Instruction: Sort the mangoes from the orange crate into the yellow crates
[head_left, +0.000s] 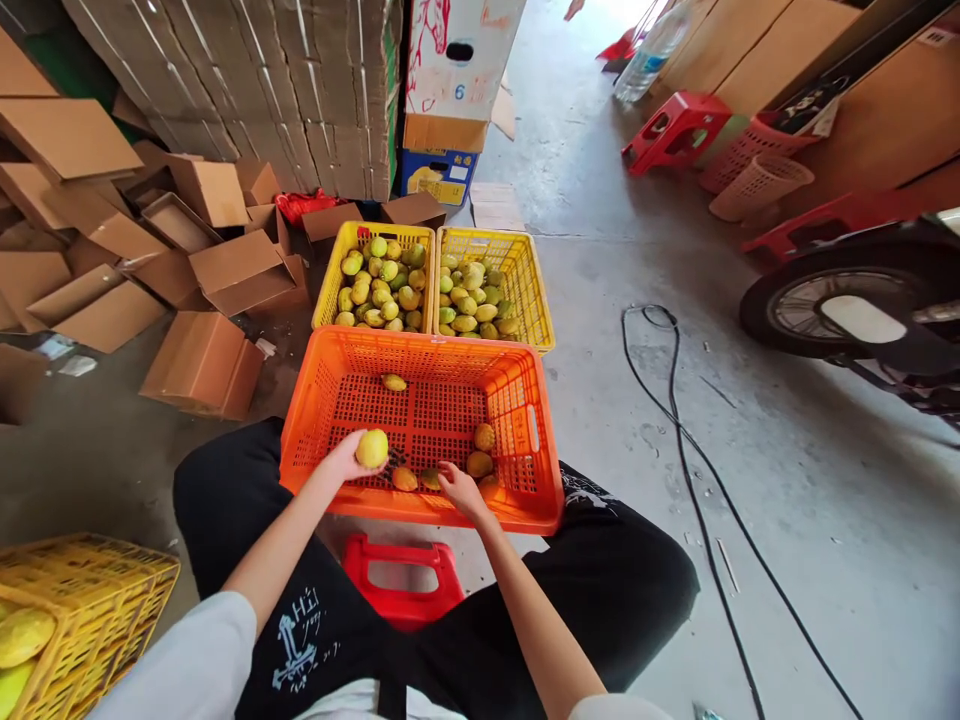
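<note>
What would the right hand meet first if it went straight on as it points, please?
The right hand would probably meet the greenish fruit in the orange crate, though depth is unclear.

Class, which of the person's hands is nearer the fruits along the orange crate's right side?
Right. The right hand is close on those fruits' left; the left hand, holding a yellow fruit, is farther left.

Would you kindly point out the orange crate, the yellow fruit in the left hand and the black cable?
Orange crate (435,358), head view: inside of its far wall.
Held yellow fruit (372,449), head view: its visible middle.
Black cable (678,425), head view: where its strands cross.
</note>
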